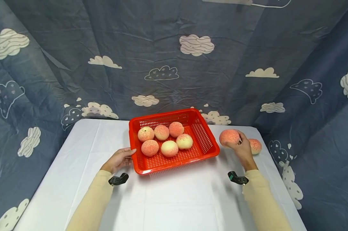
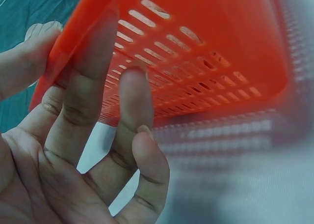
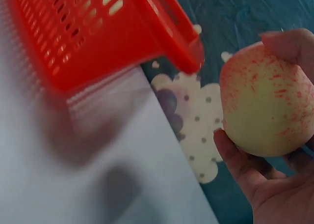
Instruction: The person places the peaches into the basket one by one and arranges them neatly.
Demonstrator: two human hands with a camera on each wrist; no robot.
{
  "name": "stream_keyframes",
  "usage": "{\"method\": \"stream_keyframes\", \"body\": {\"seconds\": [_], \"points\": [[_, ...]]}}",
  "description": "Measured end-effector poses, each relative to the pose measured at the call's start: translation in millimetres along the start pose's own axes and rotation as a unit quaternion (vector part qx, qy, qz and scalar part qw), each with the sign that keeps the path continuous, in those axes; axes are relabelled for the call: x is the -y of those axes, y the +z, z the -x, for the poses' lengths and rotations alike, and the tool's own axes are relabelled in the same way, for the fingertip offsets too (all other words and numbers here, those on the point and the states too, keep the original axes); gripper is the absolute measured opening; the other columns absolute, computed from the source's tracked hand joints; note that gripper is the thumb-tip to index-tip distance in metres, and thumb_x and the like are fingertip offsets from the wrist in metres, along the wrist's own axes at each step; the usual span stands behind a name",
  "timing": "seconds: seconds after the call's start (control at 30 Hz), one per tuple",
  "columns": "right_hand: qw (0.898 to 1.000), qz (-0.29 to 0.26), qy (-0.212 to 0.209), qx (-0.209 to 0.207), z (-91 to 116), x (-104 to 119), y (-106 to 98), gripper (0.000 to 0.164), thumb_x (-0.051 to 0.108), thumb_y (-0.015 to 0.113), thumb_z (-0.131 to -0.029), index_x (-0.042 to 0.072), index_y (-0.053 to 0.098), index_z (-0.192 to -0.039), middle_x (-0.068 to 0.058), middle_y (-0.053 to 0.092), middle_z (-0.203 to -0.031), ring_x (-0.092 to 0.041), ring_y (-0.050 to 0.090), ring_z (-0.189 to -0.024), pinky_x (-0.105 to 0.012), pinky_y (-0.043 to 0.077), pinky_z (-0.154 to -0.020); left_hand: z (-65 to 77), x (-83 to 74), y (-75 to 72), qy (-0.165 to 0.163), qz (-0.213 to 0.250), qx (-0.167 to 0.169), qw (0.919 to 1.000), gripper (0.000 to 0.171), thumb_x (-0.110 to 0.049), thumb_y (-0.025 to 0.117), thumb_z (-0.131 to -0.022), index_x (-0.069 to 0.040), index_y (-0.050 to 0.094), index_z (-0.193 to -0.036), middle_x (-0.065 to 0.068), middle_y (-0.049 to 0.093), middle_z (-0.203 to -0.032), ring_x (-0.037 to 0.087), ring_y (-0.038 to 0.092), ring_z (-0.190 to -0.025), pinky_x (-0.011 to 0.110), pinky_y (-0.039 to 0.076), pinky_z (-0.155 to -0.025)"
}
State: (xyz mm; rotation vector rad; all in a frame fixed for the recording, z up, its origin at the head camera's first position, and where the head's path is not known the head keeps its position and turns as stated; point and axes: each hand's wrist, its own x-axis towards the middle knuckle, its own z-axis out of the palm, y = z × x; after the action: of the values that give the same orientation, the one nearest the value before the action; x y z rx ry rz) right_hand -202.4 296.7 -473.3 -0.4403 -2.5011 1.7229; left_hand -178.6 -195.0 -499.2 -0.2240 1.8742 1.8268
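A red plastic basket (image 1: 174, 166) with slotted walls sits on the white table, turned slightly askew. Inside lie several peaches (image 1: 169, 149), pink-red and pale yellow, mostly toward its left side. My left hand (image 1: 120, 159) pinches the basket's left rim, thumb over the edge and fingers beneath, as the left wrist view shows. To the right of the basket, my right hand (image 1: 243, 150) holds a peach (image 3: 265, 101) between thumb and fingers, raised above the table. Another peach (image 1: 255, 146) rests on the table just beyond that hand, partly hidden by it.
White cloth covers the table (image 1: 174, 205). A dark blue curtain with cloud prints (image 1: 162, 48) hangs behind and along both sides. Near the top edge of the head view is a pale bar with a white cord (image 1: 269, 6).
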Motion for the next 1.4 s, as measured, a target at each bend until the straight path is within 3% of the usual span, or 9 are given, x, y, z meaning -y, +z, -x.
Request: {"method": "stream_keyframes", "body": {"seconds": [0.27, 0.4, 0.7, 1.4], "points": [[0.999, -0.023, -0.028, 0.008, 12, 22, 12, 0.082, 0.004, 0.075, -0.080, 0.008, 0.031, -0.148, -0.012, 0.033, -0.150, -0.029, 0.035, -0.133, -0.046, 0.034, -0.108, 1.7, -2.7, 1.3, -0.008, -0.005, -0.009, 0.9999, 0.048, -0.028, 0.056, -0.098, 0.008, 0.049, -0.129, -0.002, 0.064, -0.086, 0.015, 0.055, -0.075, 0.030, 0.047, -0.074], [0.998, -0.032, -0.041, 0.037, 16, 26, 21, 0.081, 0.005, 0.076, -0.080, 0.008, 0.032, -0.148, -0.014, 0.036, -0.147, -0.031, 0.040, -0.129, -0.048, 0.037, -0.105, 2.2, -3.0, 2.1, -0.009, -0.009, -0.008, 0.9999, 0.048, -0.029, 0.056, -0.098, 0.007, 0.050, -0.129, -0.002, 0.064, -0.086, 0.015, 0.055, -0.076, 0.030, 0.047, -0.075], [0.991, 0.002, -0.085, 0.106, 28, 38, 48, 0.082, 0.008, 0.079, -0.077, 0.006, 0.034, -0.145, -0.017, 0.040, -0.143, -0.037, 0.042, -0.128, -0.053, 0.038, -0.103, 2.0, -2.6, 2.4, -0.003, -0.007, -0.006, 1.0000, 0.048, -0.028, 0.056, -0.098, 0.007, 0.049, -0.130, -0.002, 0.065, -0.087, 0.014, 0.055, -0.075, 0.031, 0.048, -0.076], [0.978, 0.012, -0.092, 0.187, 44, 48, 117, 0.077, 0.013, 0.081, -0.074, 0.007, 0.040, -0.138, -0.015, 0.048, -0.134, -0.033, 0.049, -0.122, -0.050, 0.042, -0.100, 1.3, -2.0, 1.8, -0.008, -0.005, -0.009, 0.9999, 0.048, -0.029, 0.056, -0.098, 0.007, 0.049, -0.130, -0.003, 0.065, -0.086, 0.014, 0.056, -0.075, 0.029, 0.048, -0.074]]}}
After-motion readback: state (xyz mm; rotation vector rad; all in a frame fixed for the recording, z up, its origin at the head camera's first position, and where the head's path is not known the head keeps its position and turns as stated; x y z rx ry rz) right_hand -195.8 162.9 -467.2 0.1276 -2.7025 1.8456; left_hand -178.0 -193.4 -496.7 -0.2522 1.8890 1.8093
